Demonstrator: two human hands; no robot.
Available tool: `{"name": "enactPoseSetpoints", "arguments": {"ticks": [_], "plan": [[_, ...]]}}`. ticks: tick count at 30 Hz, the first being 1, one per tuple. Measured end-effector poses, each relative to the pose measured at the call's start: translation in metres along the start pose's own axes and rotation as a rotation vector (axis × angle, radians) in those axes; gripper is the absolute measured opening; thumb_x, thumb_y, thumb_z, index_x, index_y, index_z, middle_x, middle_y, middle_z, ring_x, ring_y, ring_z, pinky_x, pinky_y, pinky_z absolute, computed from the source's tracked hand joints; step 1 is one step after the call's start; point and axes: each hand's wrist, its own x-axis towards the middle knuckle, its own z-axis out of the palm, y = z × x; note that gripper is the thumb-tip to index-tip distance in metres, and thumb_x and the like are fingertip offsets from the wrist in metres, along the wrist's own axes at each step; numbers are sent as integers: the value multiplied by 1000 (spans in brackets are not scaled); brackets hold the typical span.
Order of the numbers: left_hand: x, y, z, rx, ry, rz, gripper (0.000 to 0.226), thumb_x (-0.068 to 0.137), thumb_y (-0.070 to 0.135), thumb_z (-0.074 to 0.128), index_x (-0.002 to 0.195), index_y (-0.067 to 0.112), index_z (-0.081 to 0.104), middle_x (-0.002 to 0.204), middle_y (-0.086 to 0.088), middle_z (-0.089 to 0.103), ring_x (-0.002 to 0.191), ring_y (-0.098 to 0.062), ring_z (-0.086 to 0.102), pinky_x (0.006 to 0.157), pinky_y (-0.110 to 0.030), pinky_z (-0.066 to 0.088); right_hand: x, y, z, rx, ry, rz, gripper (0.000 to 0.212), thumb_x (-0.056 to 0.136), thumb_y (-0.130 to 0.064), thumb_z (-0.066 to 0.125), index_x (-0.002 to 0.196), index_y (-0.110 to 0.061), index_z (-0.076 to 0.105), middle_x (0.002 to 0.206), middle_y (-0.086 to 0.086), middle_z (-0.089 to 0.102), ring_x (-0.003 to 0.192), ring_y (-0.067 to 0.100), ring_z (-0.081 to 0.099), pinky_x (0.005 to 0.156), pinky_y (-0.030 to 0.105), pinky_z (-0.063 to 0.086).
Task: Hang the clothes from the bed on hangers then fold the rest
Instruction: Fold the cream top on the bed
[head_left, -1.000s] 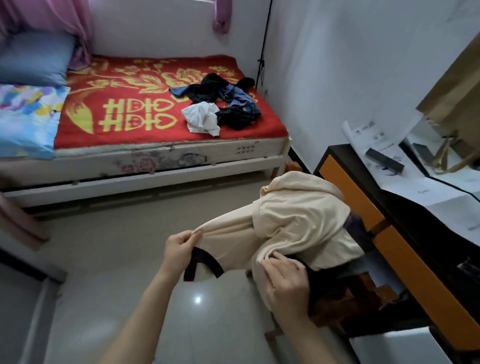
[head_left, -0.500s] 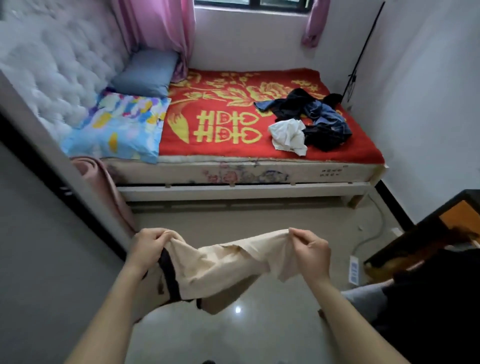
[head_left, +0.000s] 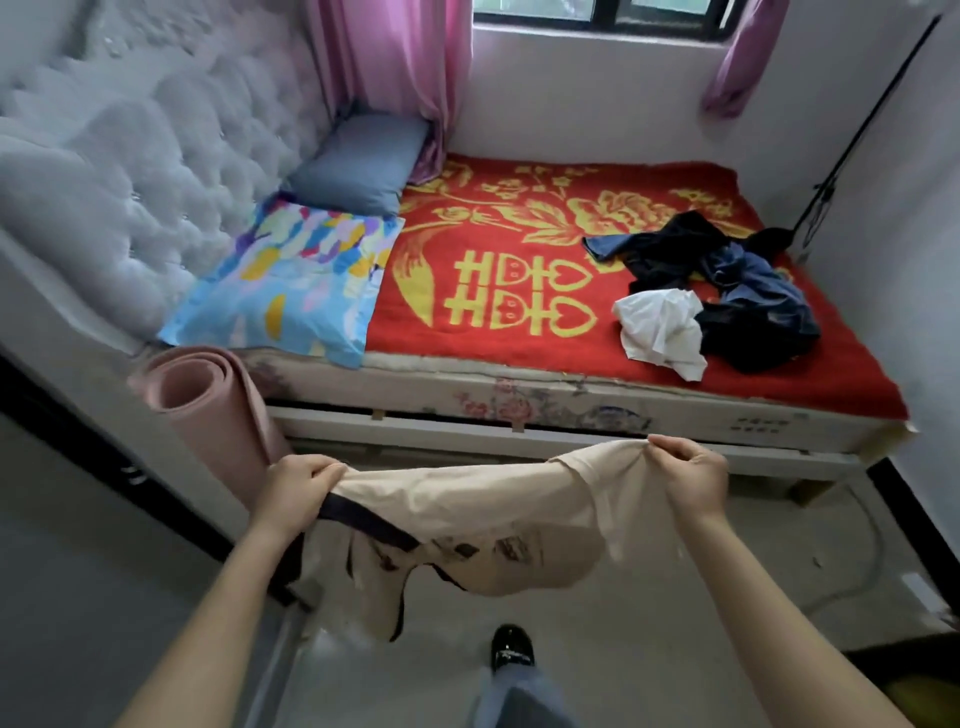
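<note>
Before bed (head_left: 415, 387): beige tee (head_left: 467, 501), dark trim, stretched, sagging mid.

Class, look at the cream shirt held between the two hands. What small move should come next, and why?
Probably lift and shake it out flat: the cream shirt sags bunched between the left hand and right hand, each gripping an edge; no hanger shows, so folding seems likely.

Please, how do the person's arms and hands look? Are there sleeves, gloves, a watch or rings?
The left hand and right hand are bare, without gloves. The left forearm and right forearm are uncovered down to the picture's edge, so no sleeve shows. No watch, bracelet or ring is visible.
</note>
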Motion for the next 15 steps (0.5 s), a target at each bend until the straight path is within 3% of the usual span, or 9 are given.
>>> {"name": "enactPoseSetpoints", "arguments": {"ticks": [2,6,9,13,15], "plan": [[28,19,8,-32,5,-10,13,86,10,64,86,6,76,86,-9,74,90,-26,65,80,-34,44,36,-7,10,26,-9,-14,17,83,1,65,99,4,69,90,7,65,80,15,58,63,1,41],[86,62,22,-28,86,-28,12,86,12,64,85,7,75,88,-7,73,91,-25,64,76,-31,43,112,-23,26,37,-36,-22,16,83,1,65,98,3,69,92,9,66,84,14,58,68,9,44],[132,93,27,-10,146,-33,13,87,15,63,87,9,75,89,-6,73,91,-24,64,73,-29,39,164,-35,38,41,-56,-32,15,84,-2,65,98,-1,70,91,6,66,82,10,57,63,0,41],[182,117,31,60,260,-3,16,88,20,63,94,10,75,97,-10,73,97,-28,63,77,-32,42,213,-47,63,36,-65,-5,14,84,-6,66,97,-3,71,93,4,67,91,13,59,78,20,42],[216,124,36,78,284,8,18,89,21,62,96,10,74,99,-11,72,98,-30,63,79,-35,43,242,-55,83,13,-68,-12,15,84,-7,66,98,-3,70,92,2,67,93,13,59,80,22,42]]}}
